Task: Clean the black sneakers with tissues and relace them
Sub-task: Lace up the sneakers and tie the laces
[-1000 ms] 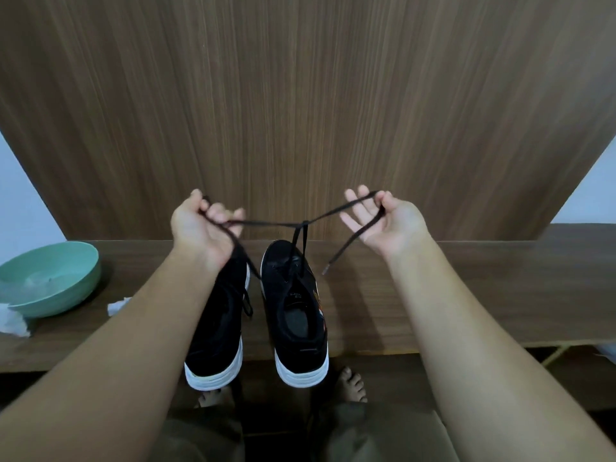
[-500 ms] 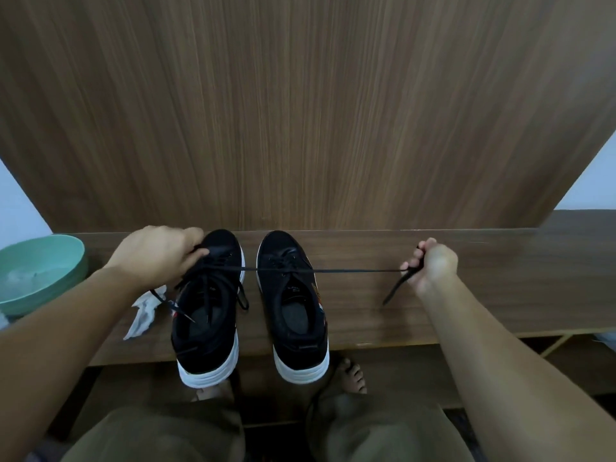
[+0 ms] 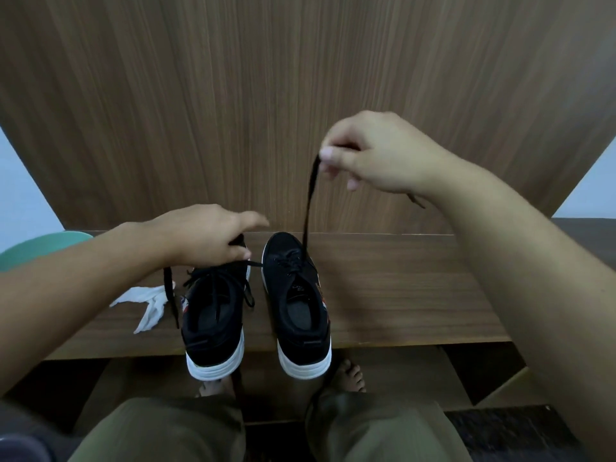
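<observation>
Brown wood-grain desk [image 3: 400, 295] set against a tall panel [image 3: 266, 95] of the same wood, pale wall [image 3: 20, 195] showing at either side, darker floor below the front edge. On the desk, two black sneakers [image 3: 300, 305] with white soles side by side, heels overhanging the front edge, a crumpled white tissue [image 3: 150, 305] just left of them and a green bowl [image 3: 36, 248] at the far left. Right hand [image 3: 376, 151] raised above the right sneaker, pinching one end of its black lace [image 3: 308, 208] pulled up taut; left hand [image 3: 206, 235] over the left sneaker's toe, fingers curled round the other end.
</observation>
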Motion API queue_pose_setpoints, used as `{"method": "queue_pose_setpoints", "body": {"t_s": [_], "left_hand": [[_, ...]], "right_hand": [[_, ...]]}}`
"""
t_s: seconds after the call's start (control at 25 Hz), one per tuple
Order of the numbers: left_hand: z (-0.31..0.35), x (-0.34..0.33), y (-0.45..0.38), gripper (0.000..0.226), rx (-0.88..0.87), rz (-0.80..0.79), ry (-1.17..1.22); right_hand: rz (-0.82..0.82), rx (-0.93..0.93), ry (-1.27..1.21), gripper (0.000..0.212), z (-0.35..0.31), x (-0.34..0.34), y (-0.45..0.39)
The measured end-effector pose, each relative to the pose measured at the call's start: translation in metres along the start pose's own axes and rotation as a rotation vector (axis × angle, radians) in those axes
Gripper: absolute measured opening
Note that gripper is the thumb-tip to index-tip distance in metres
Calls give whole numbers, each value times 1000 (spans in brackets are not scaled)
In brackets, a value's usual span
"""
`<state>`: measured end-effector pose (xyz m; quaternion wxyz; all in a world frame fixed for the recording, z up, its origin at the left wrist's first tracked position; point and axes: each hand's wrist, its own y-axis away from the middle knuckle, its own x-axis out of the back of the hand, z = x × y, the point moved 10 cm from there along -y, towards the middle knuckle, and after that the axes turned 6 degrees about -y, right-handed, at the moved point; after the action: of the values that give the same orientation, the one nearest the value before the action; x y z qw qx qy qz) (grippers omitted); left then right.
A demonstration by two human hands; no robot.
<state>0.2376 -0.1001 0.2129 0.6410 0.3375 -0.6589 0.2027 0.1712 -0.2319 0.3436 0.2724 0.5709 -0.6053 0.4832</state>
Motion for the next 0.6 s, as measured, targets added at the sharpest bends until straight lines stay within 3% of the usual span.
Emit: {"method": "queue_pose_setpoints", "body": {"t_s": [0.12, 0.28, 0.44, 0.6], "left_hand": [[17, 26, 7, 53, -48, 122, 281], [38, 40, 15, 22, -128, 178, 374], [22, 42, 17, 17, 5, 292, 441], [3, 39, 12, 18, 102, 366, 496]], "right_hand": [[-88, 148, 251, 16, -52, -12, -1], [-13, 191, 307, 12, -67, -11, -2], [157, 5, 22, 14, -2, -19, -9], [128, -298, -516, 17, 88, -121, 7]]}}
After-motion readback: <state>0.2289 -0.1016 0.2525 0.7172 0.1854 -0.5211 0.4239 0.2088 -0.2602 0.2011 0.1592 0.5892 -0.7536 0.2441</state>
